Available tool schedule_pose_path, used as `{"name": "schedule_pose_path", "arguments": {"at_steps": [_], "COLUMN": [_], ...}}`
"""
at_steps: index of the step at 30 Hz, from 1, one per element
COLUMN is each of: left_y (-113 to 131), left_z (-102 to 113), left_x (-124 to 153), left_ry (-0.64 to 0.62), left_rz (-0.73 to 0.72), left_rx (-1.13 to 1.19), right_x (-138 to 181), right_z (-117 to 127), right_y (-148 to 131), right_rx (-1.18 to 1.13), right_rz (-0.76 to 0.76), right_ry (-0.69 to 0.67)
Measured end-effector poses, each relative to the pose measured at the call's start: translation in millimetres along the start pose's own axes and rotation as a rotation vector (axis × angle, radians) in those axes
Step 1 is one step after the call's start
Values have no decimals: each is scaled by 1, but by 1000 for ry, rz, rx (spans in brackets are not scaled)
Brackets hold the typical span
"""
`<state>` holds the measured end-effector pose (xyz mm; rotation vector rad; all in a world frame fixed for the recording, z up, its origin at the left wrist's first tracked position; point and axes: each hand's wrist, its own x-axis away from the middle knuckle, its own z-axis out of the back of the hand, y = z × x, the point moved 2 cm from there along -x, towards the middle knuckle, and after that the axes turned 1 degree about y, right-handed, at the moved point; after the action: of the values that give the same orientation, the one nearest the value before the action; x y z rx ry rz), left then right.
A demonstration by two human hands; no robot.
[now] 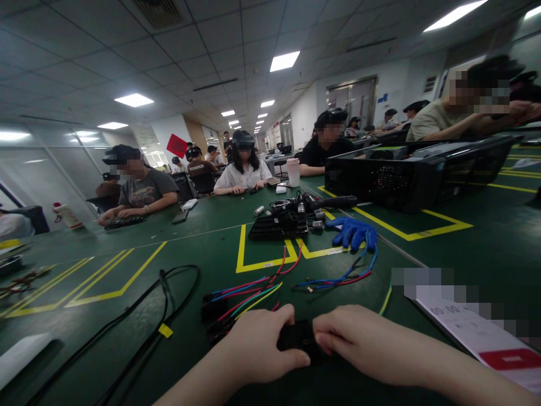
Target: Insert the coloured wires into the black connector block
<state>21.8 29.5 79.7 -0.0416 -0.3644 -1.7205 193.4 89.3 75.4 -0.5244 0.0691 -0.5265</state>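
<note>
Low in the view, my left hand (257,341) and my right hand (359,344) meet on a small black block (298,336) lying on the green table (203,237). Both hands have their fingers curled around the block, thumbs pressed toward each other. Bundles of red, blue and green wires (249,293) run from black connectors just beyond my left hand. A second bunch of red and blue wires (338,277) lies a little farther right.
A black cable (139,327) with a yellow tag loops at left. Blue gloves (354,232), a black vented panel (279,225) and small parts sit mid-table; a black computer case (416,172) stands right. A printed sheet (482,332) lies near right. Several people sit around the table's far side.
</note>
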Motion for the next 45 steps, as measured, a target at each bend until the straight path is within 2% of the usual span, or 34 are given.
{"name": "schedule_pose_path", "arguments": {"at_steps": [20, 25, 41, 45], "left_y": [0, 1, 0, -1], "left_z": [0, 1, 0, 0], "left_x": [0, 0, 0, 0], "left_ry": [-8, -22, -25, -17], "left_rz": [7, 10, -3, 2], "left_rx": [5, -8, -1, -5], "right_x": [1, 1, 0, 1], "right_z": [1, 2, 3, 1], "right_y": [-1, -1, -4, -2], "right_rx": [41, 51, 51, 68], "right_rz": [16, -8, 3, -23], "right_ry": [29, -10, 28, -2]}}
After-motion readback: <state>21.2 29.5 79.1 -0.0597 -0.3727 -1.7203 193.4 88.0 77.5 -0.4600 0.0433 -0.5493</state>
